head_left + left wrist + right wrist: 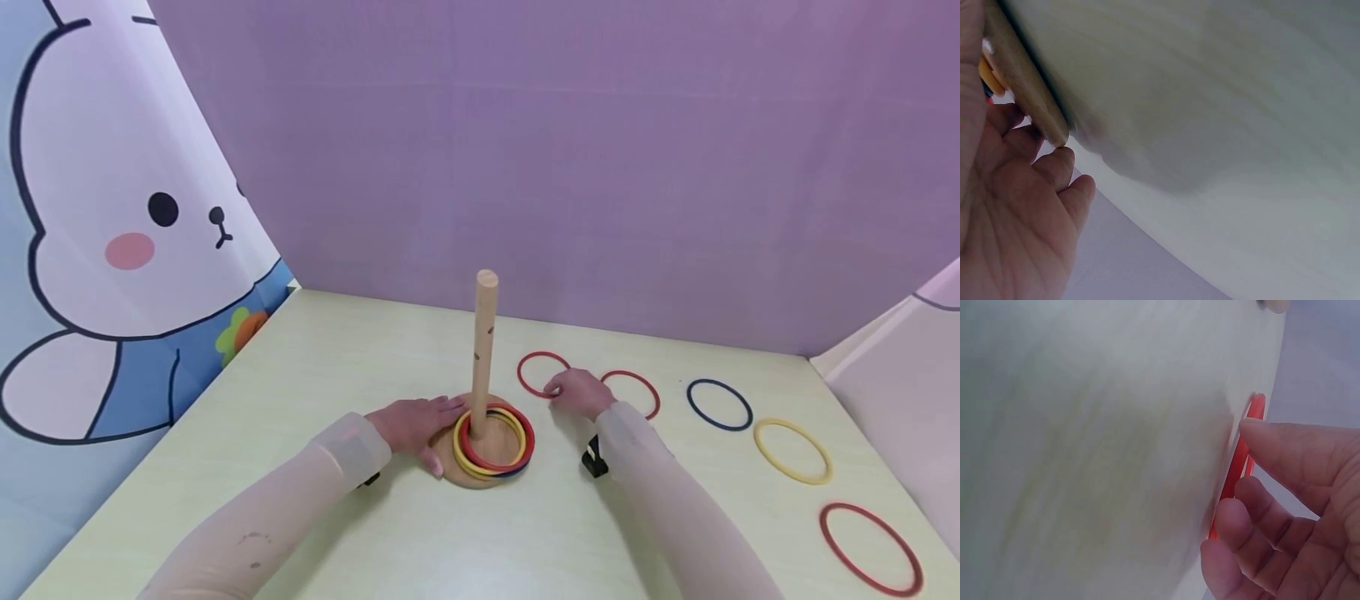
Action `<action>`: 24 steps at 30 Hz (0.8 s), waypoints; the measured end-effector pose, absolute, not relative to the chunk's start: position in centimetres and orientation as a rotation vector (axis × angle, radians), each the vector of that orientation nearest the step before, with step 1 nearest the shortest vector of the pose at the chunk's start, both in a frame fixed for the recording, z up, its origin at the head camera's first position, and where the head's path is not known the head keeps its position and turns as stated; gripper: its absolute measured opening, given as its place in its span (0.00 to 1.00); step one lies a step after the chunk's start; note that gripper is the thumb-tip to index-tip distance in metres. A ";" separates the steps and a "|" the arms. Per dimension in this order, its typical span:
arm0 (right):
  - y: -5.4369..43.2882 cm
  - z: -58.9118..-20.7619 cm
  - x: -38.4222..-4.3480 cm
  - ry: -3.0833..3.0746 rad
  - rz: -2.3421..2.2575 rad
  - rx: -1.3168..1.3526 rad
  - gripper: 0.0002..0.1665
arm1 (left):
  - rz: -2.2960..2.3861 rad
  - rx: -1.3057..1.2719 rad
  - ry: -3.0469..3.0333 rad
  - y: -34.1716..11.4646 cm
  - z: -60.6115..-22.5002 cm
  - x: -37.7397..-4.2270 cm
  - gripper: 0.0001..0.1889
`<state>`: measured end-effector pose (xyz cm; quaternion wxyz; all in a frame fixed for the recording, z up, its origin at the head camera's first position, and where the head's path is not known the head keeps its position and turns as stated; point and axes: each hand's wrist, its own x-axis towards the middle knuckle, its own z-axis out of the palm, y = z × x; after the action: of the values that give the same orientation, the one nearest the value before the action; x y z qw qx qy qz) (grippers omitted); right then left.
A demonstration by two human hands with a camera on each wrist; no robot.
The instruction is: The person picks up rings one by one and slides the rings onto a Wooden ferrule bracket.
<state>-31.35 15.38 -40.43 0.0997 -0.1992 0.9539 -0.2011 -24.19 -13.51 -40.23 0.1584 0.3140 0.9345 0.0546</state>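
Observation:
A wooden peg stands upright on a round wooden base. Red, yellow and blue rings lie stacked round its foot, a red ring on top. My left hand rests against the left side of the base, fingers stretched along it and thumb at the near edge. Right of the peg, my right hand reaches down to a flat-lying red ring. In the right wrist view its thumb and fingertips are at this ring, with a gap between thumb and fingers.
Another red ring lies just behind my right wrist. Farther right are a blue ring, a yellow ring and a red ring. A purple cloth hangs behind the table, and a cartoon-print cloth hangs at left.

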 end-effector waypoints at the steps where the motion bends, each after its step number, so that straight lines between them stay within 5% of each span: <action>1: 15.5 -40.5 -31.4 2.817 -0.595 -0.583 0.15 | 0.153 0.900 2.673 -13.5 -40.2 -24.2 0.53; 12: 16.3 -40.7 -30.8 2.778 -0.602 -0.602 0.07 | 0.173 0.914 2.668 -13.5 -40.3 -24.3 0.54; 24: 18.2 -40.5 -28.5 2.635 -0.658 -0.662 0.10 | 0.184 0.893 2.671 -13.7 -40.5 -24.3 0.53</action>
<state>-28.47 18.18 -40.45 0.1720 -0.2334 0.9286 -0.2317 -24.32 -13.74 -40.51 0.1590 0.3124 0.9343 0.0644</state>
